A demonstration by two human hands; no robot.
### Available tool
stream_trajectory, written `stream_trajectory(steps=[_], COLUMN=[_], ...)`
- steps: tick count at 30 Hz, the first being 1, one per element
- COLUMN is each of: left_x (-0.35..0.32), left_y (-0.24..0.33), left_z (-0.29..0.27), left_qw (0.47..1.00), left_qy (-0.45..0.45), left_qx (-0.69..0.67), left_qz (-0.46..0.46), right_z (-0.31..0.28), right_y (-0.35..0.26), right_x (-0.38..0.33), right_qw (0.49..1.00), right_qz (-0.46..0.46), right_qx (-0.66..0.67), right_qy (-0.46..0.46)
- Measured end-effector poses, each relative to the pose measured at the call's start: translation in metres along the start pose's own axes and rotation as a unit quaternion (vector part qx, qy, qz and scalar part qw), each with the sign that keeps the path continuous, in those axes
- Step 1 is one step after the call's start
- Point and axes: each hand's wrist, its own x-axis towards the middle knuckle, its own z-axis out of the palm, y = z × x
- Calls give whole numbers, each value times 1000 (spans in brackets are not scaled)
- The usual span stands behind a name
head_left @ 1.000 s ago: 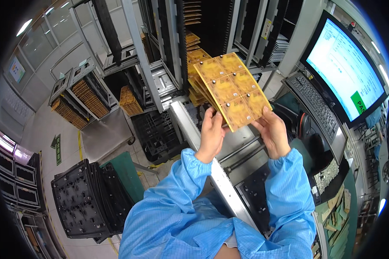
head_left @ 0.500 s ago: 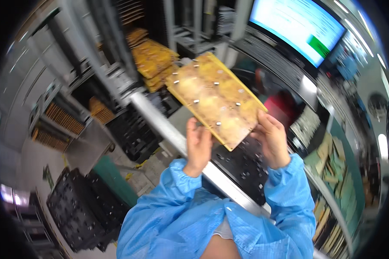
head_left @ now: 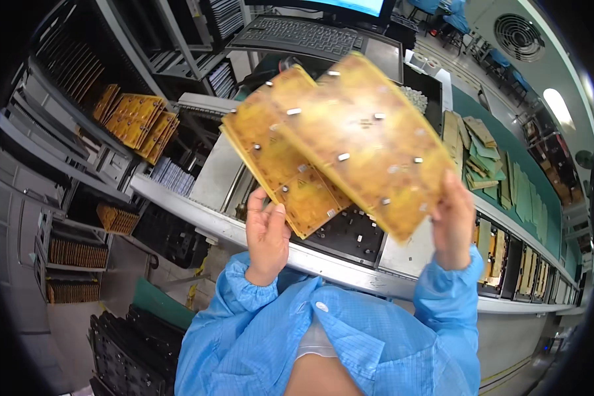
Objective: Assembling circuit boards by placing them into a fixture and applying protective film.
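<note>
Two flat yellow circuit boards, dotted with small white and dark parts, are held up fanned apart. My left hand (head_left: 268, 234) is closed on the lower edge of the left circuit board (head_left: 261, 142), thumb on its face. My right hand (head_left: 454, 221), slightly smeared, grips the right circuit board (head_left: 369, 148) by its lower right edge. This board is tilted and overlaps the left one, hiding part of it. Below both lies a black tray (head_left: 346, 232) with small loose pieces.
A metal rail (head_left: 297, 257) runs along the bench front. Behind the boards stand a keyboard (head_left: 300, 34) and monitor (head_left: 356, 5). More yellow boards (head_left: 135, 120) sit in a rack at left; green and tan boards (head_left: 485, 158) lie at right. Black trays (head_left: 129, 353) stand lower left.
A single board face showed between my hands; now two boards show, the right one swung rightward and up off the other. The view has turned to the right.
</note>
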Motion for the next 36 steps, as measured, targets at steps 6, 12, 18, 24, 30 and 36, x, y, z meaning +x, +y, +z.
stream_trajectory(steps=[6,12,18,24,30,36], left_x=[-44,-80,-113,-119,-114,-111], left_y=[16,49,58,54,50,52], left_z=[-41,-104,-158,-181,-186,-187], left_qw=[993,976,964,971,970,972], left_qy=[83,150,222,210,223,213], left_qx=[44,156,135,103,91,90], left_qz=[-68,28,59,47,43,33], right_z=[-45,7,38,64,88,107], right_y=[7,47,80,97,122,130], right_x=[0,20,48,62,82,92], right_qw=[997,997,996,997,996,995], right_qz=[-50,-62,-84,-75,-91,-96], right_qx=[-15,-27,-21,-15,-15,-34], right_qy=[50,27,-2,6,5,0])
